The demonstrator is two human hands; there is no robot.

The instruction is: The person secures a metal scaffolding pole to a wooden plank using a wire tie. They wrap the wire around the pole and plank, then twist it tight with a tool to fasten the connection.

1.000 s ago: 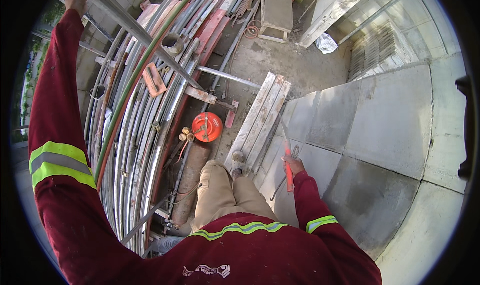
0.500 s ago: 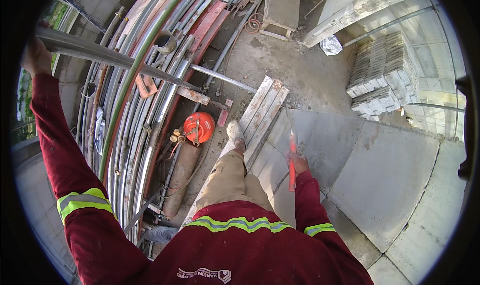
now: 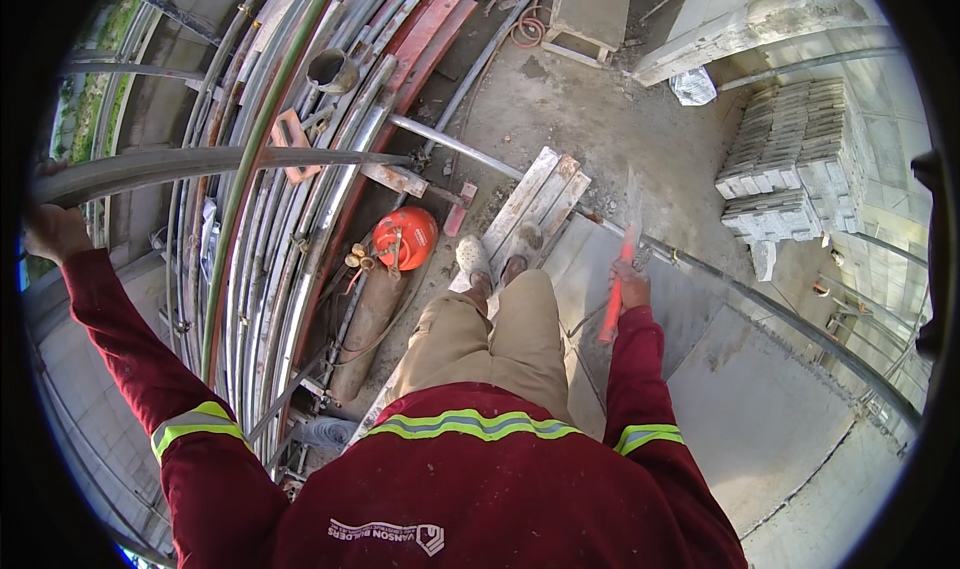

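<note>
At the far left my left hand [image 3: 58, 231] is closed around the end of a long grey metal bar [image 3: 180, 172], which reaches rightward over the stacked pipes. My right hand [image 3: 630, 287] grips a tool with a red handle [image 3: 615, 309]; its narrow pale blade points away from me and is blurred. A small grey piece, its kind unclear, shows beside those fingers. Below me my shoes [image 3: 473, 255] stand on whitish wooden planks [image 3: 535, 204].
Many long pipes [image 3: 265, 299] lie on the left. Beside them are a red-orange round tank [image 3: 405, 237] and a rusty cylinder [image 3: 370, 334]. A pipe rail [image 3: 780, 314] crosses on the right, with stacked grey blocks [image 3: 790, 154] beyond and concrete panels [image 3: 770, 399] nearer me.
My left hand has come lower with the bar, which now lies more level. My right hand and the red-handled tool have shifted right and slightly up. Both shoes now show on the planks.
</note>
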